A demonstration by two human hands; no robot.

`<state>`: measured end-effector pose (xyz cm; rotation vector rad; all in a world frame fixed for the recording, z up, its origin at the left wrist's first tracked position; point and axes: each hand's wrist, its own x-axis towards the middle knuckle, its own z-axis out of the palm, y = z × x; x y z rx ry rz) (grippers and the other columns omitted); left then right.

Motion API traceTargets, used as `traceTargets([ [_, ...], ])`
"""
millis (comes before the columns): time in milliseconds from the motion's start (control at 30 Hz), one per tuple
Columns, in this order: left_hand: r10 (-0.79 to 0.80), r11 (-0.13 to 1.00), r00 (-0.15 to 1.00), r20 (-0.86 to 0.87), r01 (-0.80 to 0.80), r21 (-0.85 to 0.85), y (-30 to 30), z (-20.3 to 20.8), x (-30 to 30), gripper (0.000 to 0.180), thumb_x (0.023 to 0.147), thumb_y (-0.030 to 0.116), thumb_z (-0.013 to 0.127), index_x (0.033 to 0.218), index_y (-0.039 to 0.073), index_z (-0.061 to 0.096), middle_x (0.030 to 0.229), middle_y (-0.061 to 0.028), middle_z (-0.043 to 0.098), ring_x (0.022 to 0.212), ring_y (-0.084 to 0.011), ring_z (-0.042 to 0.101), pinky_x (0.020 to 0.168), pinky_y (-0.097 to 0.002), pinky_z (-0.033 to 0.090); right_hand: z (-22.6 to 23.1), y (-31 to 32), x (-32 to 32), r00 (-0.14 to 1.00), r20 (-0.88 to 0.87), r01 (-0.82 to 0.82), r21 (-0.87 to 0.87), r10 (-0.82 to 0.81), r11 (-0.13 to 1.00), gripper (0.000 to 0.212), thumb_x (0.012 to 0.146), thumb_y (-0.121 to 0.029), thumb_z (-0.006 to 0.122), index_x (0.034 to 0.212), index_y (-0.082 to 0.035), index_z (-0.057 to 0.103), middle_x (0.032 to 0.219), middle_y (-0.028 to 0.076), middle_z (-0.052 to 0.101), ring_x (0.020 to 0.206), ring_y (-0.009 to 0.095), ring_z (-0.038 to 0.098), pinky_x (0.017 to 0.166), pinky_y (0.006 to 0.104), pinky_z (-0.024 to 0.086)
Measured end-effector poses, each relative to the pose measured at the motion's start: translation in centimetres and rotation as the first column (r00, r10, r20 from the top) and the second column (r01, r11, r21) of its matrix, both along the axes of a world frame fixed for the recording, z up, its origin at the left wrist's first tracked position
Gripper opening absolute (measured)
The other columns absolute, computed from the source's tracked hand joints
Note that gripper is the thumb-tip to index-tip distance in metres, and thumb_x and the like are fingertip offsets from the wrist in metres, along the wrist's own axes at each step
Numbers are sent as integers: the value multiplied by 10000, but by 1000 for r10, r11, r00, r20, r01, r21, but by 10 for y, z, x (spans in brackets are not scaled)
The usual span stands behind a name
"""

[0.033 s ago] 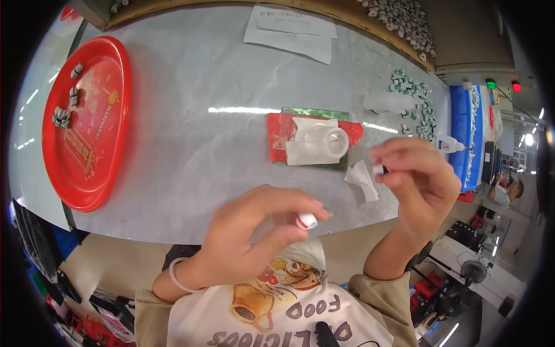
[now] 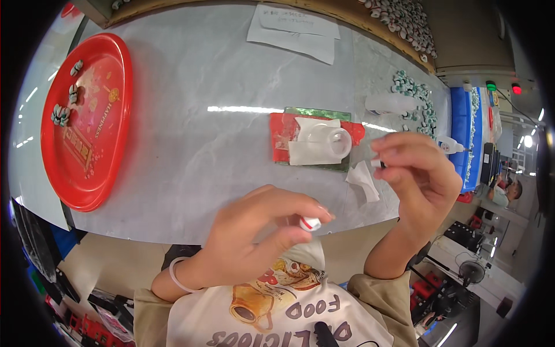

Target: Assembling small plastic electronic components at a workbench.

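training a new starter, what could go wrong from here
The left hand only pinches a red-banded white piece, which might slip. The small black-and-white piece in the right hand could likewise drop. That hand looks near the clear cup, so it might knock it.

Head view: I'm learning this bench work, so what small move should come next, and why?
Probably bring the right hand, with its small black-and-white piece, toward the left hand and its red-striped white piece: both pieces are pinched, and a gap separates them.
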<state>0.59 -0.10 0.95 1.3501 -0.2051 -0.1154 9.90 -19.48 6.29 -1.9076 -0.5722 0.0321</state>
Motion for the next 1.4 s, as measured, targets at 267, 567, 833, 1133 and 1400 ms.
traceTargets([
  [267,26,1000,995,96,-28,14,2,-6,0,217,822,146,662,985,14,606,905,-96,657,808,-182,609,686,-283,482,9,24,13,957,263,-41,-298,124,954,181,650,99,676,821,69,627,882,172,620,791,212,611,651,263,503],
  [567,-21,998,995,93,16,57,2,-5,3,223,788,157,686,965,32,632,879,-76,653,758,-196,606,654,-285,476,9,33,16,932,307,-40,-448,195,893,197,584,84,700,766,47,633,807,141,636,722,192,618,630,253,477],
  [833,-15,998,996,84,10,64,0,-6,3,226,776,163,693,962,44,644,871,-70,653,728,-205,606,637,-293,469,3,35,17,884,405,-16,-473,233,881,203,573,89,706,750,39,619,766,132,640,679,191,621,592,251,476],
  [1133,-33,994,997,72,25,107,1,-4,5,231,774,173,696,962,48,648,871,-74,651,732,-211,603,635,-298,470,1,33,21,861,420,-63,-470,286,880,197,580,90,695,749,28,614,750,137,641,652,191,618,559,248,479],
  [1400,53,997,987,154,-61,44,-1,-8,4,217,791,144,687,965,23,639,895,-93,642,737,-198,594,652,-285,471,0,29,19,880,389,-103,-408,274,907,208,580,104,694,761,51,604,778,156,638,684,199,618,571,248,474],
])
